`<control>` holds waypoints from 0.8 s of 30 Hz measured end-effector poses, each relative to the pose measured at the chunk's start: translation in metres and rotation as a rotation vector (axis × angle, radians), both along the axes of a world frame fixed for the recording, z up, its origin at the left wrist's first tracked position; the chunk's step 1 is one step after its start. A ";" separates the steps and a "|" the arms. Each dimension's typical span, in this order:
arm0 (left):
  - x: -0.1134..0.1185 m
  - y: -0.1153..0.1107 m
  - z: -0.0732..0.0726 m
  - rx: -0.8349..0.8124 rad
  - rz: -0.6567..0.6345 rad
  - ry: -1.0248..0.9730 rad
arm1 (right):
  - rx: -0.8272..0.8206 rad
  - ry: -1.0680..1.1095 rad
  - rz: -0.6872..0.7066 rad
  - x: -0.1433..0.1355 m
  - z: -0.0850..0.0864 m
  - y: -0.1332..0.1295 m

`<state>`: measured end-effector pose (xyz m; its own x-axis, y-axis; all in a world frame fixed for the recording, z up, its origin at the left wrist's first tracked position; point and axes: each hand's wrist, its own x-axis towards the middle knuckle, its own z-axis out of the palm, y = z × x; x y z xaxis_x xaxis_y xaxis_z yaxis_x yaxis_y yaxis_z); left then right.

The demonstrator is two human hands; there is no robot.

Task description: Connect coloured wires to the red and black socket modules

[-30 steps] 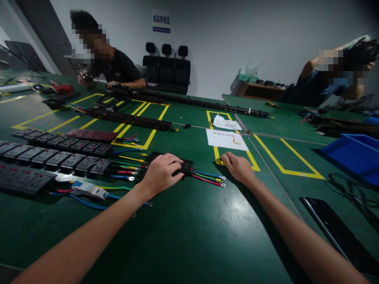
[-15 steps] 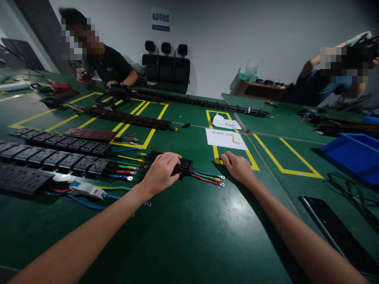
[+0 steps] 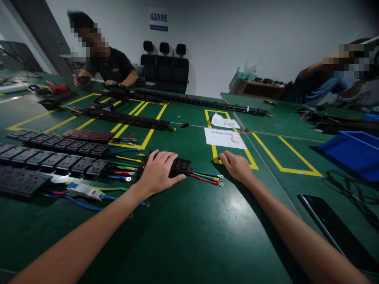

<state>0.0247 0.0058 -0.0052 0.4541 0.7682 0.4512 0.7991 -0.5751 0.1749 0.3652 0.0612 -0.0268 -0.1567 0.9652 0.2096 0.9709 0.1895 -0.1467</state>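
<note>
My left hand [image 3: 158,171] lies over a short black socket module [image 3: 182,166], fingers across its far side and thumb stretched along the near side. The palm hides much of the module. Blue, yellow-green and red wires [image 3: 207,177] with ring terminals stick out of its right end. To the right, my right hand [image 3: 238,167] rests on the green table with curled fingers, and nothing shows in it. It sits at the yellow tape by a white paper sheet [image 3: 217,138], on which a small yellow wire [image 3: 233,139] lies.
Several black socket strips [image 3: 62,159] with wired ends lie at the left. Behind them are longer strips [image 3: 127,118]. A blue bin [image 3: 352,154], a black cable [image 3: 352,189] and a phone-like slab [image 3: 328,225] are at the right. Two people [image 3: 118,67] are across the table.
My left thumb has stretched out to the right along the module, and the hand has settled flatter. My right hand stays put. The person at the left has shifted slightly; the view has turned a little.
</note>
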 end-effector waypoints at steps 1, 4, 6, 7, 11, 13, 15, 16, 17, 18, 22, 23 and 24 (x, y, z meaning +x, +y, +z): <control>0.000 0.000 0.000 -0.003 0.001 -0.002 | -0.003 0.000 0.000 0.000 0.000 0.000; 0.000 0.001 0.001 -0.009 0.001 0.004 | -0.007 0.004 0.002 0.000 0.000 0.000; 0.000 0.001 0.002 -0.014 0.008 0.017 | -0.006 0.004 0.000 0.000 0.000 0.000; 0.001 0.001 0.002 -0.016 0.014 0.024 | -0.006 0.003 -0.001 0.000 0.000 0.000; 0.002 0.001 0.000 -0.011 0.030 0.052 | -0.007 0.002 -0.012 0.000 -0.001 0.000; 0.003 0.001 0.000 -0.006 0.035 0.068 | -0.002 0.000 -0.012 0.000 -0.001 -0.001; 0.003 0.000 0.000 -0.004 0.038 0.079 | 0.006 -0.002 -0.007 0.000 -0.001 -0.001; 0.004 -0.001 0.001 -0.005 0.039 0.082 | 0.009 -0.001 -0.006 0.000 -0.002 -0.001; 0.004 -0.002 0.001 -0.007 0.038 0.086 | 0.012 0.000 -0.006 0.000 -0.002 -0.001; 0.004 -0.002 0.002 -0.013 0.036 0.092 | 0.015 0.003 -0.004 0.000 -0.002 -0.001; 0.004 -0.003 0.005 -0.058 0.039 0.132 | 0.017 0.007 0.004 0.001 -0.002 -0.001; 0.004 -0.003 0.006 -0.066 0.041 0.141 | 0.014 0.006 0.003 0.001 -0.002 -0.001; 0.003 -0.003 0.006 -0.069 0.041 0.149 | 0.011 0.005 0.002 0.001 -0.001 -0.001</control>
<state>0.0278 0.0027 0.0005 0.4802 0.8142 0.3262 0.8415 -0.5326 0.0904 0.3657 0.0605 -0.0281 -0.1571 0.9626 0.2206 0.9698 0.1926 -0.1497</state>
